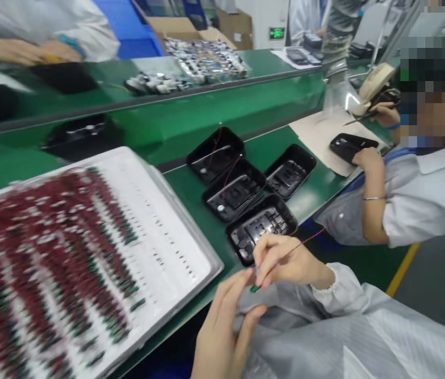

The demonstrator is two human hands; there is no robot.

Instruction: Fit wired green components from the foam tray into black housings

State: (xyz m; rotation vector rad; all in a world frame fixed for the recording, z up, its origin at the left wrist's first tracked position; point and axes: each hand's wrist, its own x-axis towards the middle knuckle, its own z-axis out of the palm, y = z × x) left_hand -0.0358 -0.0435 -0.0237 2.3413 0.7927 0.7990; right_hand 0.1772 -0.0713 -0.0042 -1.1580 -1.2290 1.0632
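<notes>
Pinched in the fingers of my right hand point(289, 260) is a small green part point(254, 289), its twisted red wire point(313, 238) running out past the back of the hand. My left hand point(224, 321) is close by with thumb and fingers apart, its fingertips almost at the right hand's. Just beyond, a black plastic housing point(262, 221) lies open side up, partly hidden by my right hand. Two more housings point(234, 189) point(214, 152) behind it each have a thin red wire sticking up. Another housing point(291, 171) sits to their right.
On the left, a white foam tray point(179, 231) bears rows of red-wired green parts point(108, 273). A raised green ledge point(206, 97) crosses behind, with white connectors point(159, 83) on it. At right, a co-worker's hand point(368, 158) touches a black housing point(351, 146); another person's hands are at top left.
</notes>
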